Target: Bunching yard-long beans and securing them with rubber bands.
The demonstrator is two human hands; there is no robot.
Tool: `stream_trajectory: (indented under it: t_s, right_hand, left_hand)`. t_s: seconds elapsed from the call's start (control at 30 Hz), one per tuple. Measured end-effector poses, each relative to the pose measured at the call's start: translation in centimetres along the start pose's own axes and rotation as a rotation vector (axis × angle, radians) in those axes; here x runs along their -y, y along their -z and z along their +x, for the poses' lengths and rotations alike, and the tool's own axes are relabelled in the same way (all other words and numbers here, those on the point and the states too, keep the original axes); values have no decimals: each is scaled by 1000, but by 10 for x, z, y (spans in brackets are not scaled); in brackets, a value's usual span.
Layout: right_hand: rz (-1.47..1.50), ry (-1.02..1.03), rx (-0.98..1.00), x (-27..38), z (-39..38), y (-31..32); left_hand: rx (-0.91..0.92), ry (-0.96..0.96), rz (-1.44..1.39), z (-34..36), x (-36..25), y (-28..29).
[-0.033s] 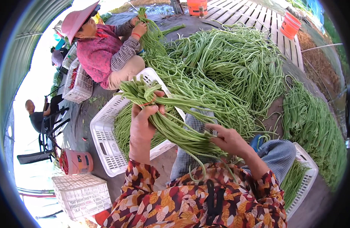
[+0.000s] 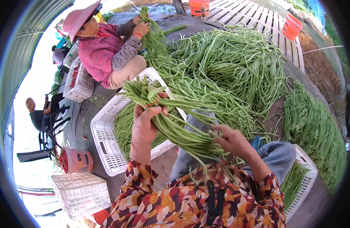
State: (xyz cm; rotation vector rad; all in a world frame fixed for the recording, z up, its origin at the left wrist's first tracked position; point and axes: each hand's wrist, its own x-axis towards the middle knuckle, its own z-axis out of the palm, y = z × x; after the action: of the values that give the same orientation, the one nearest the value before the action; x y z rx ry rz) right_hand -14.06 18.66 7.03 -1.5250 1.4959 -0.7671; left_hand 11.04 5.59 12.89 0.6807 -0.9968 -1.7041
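Note:
A bundle of long green yardlong beans [image 2: 175,131] lies across my lap, bound near its upper end by a thin orange-red band [image 2: 154,102]. My left hand [image 2: 146,117] is closed round the bundle at the band, with the cut ends fanning out above the fingers. Toward the other end, my right hand [image 2: 235,142] pinches at the trailing beans with finger and thumb. Its lower fingers are curled and partly hidden. Below the left hand stands a white slotted crate [image 2: 110,152] with more beans in it.
A large heap of loose beans [image 2: 235,64] spreads ahead, with another pile [image 2: 310,121] at right. A co-worker [image 2: 102,53] sits at far left holding beans. A white crate [image 2: 306,182] is by my right knee; an upturned crate [image 2: 82,193] and a bucket [image 2: 78,161] stand at left.
My right hand has shifted slightly to the right along the bean ends. The left hand keeps its hold, the bundle moving only slightly.

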Motion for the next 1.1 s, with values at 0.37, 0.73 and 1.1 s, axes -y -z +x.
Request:
stream_trajectory:
  t_s: [0.37, 0.73, 1.1]
  right_hand:
    - [-362, -202, -37, 66, 45, 171]
    - [-253, 117, -403, 176, 126, 186]
    - [166, 299, -220, 111, 79, 78]
  left_hand:
    - [-21, 62, 15, -12, 6, -5]
    - [-62, 4, 90, -15, 18, -6]
    - [-16, -24, 433, -8, 24, -12]
